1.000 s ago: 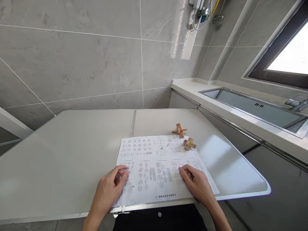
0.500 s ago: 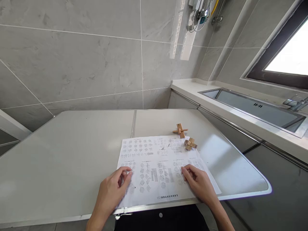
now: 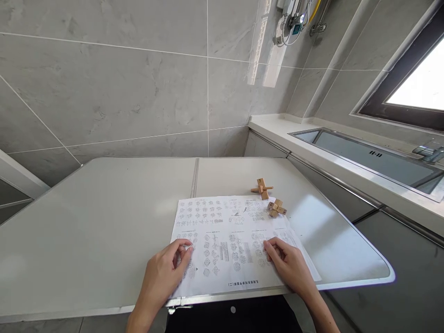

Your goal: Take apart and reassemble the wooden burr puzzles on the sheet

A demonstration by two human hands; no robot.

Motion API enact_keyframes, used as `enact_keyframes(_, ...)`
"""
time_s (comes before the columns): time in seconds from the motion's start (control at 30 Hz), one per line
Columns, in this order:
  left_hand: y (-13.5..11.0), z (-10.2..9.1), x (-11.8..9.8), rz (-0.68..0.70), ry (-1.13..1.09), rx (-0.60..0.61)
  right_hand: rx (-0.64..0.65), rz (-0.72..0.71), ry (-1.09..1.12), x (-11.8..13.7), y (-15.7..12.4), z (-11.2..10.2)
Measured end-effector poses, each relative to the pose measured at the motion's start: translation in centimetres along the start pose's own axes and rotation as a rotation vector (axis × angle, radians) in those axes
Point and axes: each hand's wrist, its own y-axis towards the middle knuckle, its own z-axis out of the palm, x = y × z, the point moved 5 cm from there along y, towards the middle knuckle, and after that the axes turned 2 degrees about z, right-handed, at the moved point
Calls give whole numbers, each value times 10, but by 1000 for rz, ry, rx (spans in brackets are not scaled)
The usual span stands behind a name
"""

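Head view: from where I stand, a left hand (image 3: 164, 273) and a right hand (image 3: 290, 267) rest over a printed sheet (image 3: 239, 226), close to the near edge of a pale table (image 3: 104, 231).
Left fingers: loosely curled, thumb and forefinger tips near each other with a slight gap, nothing pinched between them.
Right fingers: curled as well, with no object showing in them; whether thumb and forefinger touch, I cannot tell.
Why the hands lie there: one at each side of the sheet's near half, probably a resting pose that helps keep the paper flat and leaves its middle uncovered.
Sheet: lined up with the table's near edge, covered in small line drawings; the lettering is too small to read.
Near wooden cross (image 3: 277, 208): at the sheet's far right corner, lying over its edge, where it may serve as a weight.
Far wooden cross (image 3: 262, 188): on the tabletop just past the sheet, apart from its neighbour, likely set there so the drawings stay visible.
Farther right: a counter (image 3: 267, 122) with a sink (image 3: 357, 150) and tap (image 3: 432, 152), below a window (image 3: 418, 78).
Count: two hands, one sheet, two wooden crosses, one table, one sink, one tap, one window.
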Motion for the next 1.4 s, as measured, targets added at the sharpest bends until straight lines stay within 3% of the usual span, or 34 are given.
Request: enact_keyframes(1.4,0,2,3,-45,-15,48,19,34,30,-1,-1,1)
